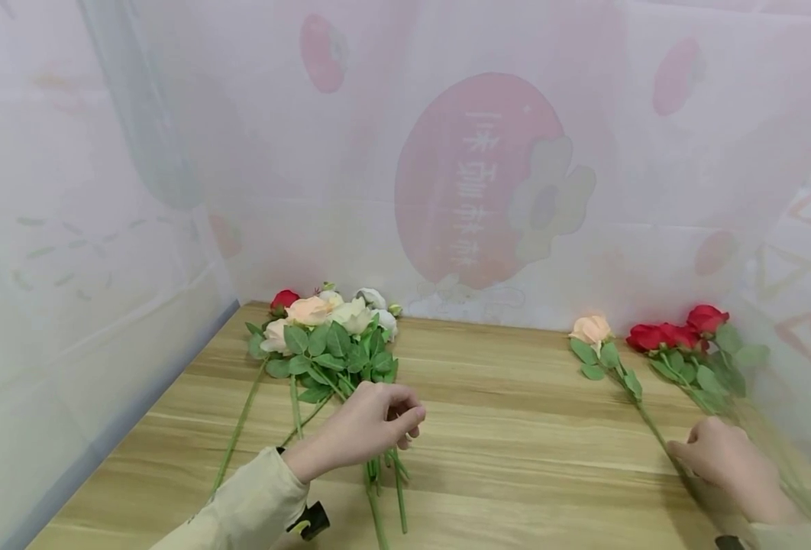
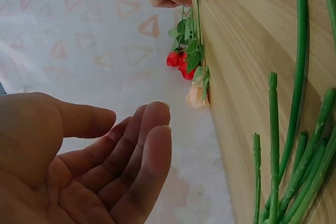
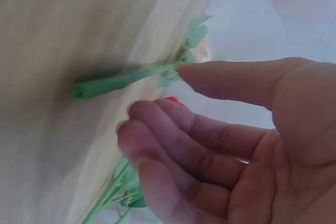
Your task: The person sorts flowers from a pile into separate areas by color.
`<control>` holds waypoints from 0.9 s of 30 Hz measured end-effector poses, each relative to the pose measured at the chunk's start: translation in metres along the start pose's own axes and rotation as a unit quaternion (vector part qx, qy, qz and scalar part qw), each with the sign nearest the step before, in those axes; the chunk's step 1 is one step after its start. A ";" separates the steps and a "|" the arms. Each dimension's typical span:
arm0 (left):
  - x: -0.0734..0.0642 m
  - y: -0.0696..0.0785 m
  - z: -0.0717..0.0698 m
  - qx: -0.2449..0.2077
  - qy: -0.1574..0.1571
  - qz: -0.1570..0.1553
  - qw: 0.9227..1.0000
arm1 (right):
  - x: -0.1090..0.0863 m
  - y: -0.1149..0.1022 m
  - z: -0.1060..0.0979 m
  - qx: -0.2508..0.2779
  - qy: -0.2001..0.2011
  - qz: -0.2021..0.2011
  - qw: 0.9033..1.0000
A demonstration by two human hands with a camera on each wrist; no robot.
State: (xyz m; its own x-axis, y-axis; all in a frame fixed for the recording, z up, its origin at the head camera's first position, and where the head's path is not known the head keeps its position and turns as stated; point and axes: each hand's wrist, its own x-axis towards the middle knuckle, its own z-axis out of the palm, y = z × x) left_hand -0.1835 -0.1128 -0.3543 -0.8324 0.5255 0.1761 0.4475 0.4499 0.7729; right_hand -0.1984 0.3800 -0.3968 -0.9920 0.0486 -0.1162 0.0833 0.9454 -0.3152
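Note:
My left hand [image 1: 371, 426] hovers in front of the pile of artificial flowers at the left. Its fingers bend loosely with nothing between them, and in the left wrist view cut green stems [image 2: 273, 145] lie beside it. On the right, my right hand [image 1: 730, 462] is over the lower stem of a single peach rose [image 1: 589, 331]. In the right wrist view the thumb and fingers stand apart, and the thumb tip overlaps the rose's green stem [image 3: 121, 80]. Several red roses [image 1: 667, 336] with green leaves lie just right of the peach one.
The left pile mixes peach roses [image 1: 309, 309], cream and white blooms [image 1: 352, 315] and a red rose [image 1: 285, 299], their stems pointing toward me. Printed curtains [image 1: 295, 191] rise behind and beside the wooden table [image 1: 502, 397].

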 end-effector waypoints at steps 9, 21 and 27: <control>0.001 -0.009 -0.036 0.077 0.028 -0.060 0.995 | -0.006 -0.051 -0.026 0.035 -0.014 -0.072 0.997; -0.008 -0.062 -0.107 0.174 0.017 -0.218 0.960 | -0.027 -0.130 -0.038 0.096 -0.001 -0.167 0.981; 0.004 -0.076 -0.077 0.205 0.028 -0.241 0.948 | -0.030 -0.138 -0.033 0.108 -0.008 -0.195 0.975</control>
State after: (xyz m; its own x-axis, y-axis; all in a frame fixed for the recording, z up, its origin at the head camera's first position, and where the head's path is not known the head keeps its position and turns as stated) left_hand -0.2465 -0.2009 -0.3654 -0.9833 0.1541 -0.0964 0.0910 0.8765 0.4728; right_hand -0.1830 0.2589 -0.3189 -0.9508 -0.3075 0.0381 -0.2803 0.8010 -0.5290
